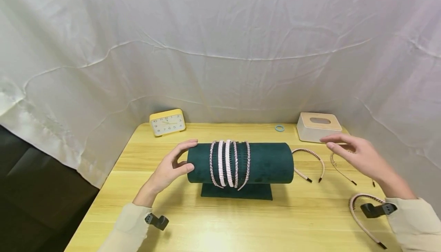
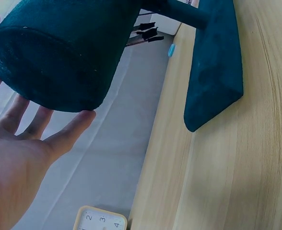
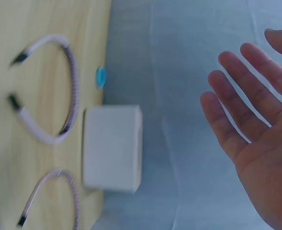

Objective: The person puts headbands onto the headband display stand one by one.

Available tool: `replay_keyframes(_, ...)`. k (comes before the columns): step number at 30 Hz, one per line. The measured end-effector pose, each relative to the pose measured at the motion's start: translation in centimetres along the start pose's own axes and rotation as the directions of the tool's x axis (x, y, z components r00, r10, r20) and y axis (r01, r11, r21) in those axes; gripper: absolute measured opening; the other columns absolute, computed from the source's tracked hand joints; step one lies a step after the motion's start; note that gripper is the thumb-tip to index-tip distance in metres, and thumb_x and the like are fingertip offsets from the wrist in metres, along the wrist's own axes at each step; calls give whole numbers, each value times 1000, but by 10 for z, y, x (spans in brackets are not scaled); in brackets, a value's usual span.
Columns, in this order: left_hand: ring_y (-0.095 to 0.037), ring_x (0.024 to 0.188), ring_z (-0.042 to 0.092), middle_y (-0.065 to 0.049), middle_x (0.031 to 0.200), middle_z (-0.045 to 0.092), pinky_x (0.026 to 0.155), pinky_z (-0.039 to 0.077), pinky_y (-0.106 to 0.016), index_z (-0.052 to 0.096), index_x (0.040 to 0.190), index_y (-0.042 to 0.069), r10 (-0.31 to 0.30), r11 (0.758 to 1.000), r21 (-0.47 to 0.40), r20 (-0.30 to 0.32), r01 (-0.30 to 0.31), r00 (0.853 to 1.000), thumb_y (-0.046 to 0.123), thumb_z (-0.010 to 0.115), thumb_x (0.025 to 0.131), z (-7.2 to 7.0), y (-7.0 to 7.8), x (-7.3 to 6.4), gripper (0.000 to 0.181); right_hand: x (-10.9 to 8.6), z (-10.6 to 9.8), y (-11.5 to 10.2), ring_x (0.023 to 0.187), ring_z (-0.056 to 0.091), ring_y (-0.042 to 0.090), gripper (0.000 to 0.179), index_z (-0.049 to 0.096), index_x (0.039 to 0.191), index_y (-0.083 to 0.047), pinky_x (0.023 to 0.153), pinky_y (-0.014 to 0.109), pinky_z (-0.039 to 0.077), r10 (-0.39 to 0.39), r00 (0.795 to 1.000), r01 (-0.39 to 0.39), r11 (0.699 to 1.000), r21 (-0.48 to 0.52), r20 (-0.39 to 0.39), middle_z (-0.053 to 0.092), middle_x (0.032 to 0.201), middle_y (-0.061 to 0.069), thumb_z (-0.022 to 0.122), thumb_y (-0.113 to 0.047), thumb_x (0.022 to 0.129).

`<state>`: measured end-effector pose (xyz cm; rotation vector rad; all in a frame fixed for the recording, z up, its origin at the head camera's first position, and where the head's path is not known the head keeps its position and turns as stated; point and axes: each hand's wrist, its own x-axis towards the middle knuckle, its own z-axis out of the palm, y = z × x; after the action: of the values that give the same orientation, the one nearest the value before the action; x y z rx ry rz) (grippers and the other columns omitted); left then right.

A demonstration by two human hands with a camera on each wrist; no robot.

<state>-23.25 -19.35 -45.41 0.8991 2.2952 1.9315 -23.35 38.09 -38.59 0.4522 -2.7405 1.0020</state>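
Note:
A dark green padded headband display roll (image 1: 272,164) stands on its base in mid-table. Several pink and white headbands (image 1: 228,164) sit side by side over its middle. At the roll's left end, my left hand (image 1: 171,166) has its fingers spread, the tips right at the rim of the round end (image 2: 45,72). My right hand (image 1: 358,154) hovers over the right part of the table, holding nothing; its fingers are extended and slightly apart in the right wrist view. Below and beside it lie a pink headband (image 1: 311,152), a thin beaded headband (image 1: 341,171) and another pink headband (image 1: 358,221).
At the back left stands a yellow clock (image 1: 167,123). A white tissue box with a wooden top (image 1: 311,129) is at the back right, close to my right fingertips in the head view. A small blue ring (image 1: 280,128) lies near the back edge. Pale curtains (image 1: 220,79) surround the table.

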Motion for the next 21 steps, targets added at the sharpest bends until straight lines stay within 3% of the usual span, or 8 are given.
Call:
replay_keyframes(13, -8, 153, 42, -10, 175, 38, 112, 53, -26, 49, 162, 13, 7, 1000, 3, 1, -7, 1000, 5, 71, 103, 0, 0, 1, 64, -32, -19, 69, 103, 60, -21, 29, 74, 138, -23, 77, 8, 48, 102, 994, -98, 991, -86, 37, 60, 124, -44, 64, -30, 112)
replay_keyframes(21, -8, 153, 41, -11, 175, 37, 113, 54, -29, 48, 162, 12, 9, 1000, -2, 3, -9, 1000, 5, 71, 103, 0, -1, 1, 64, -53, -20, 106, 98, 53, -24, 33, 73, 139, -19, 72, 18, 48, 183, 982, -176, 975, -133, 42, 51, 118, -51, 63, -36, 112)
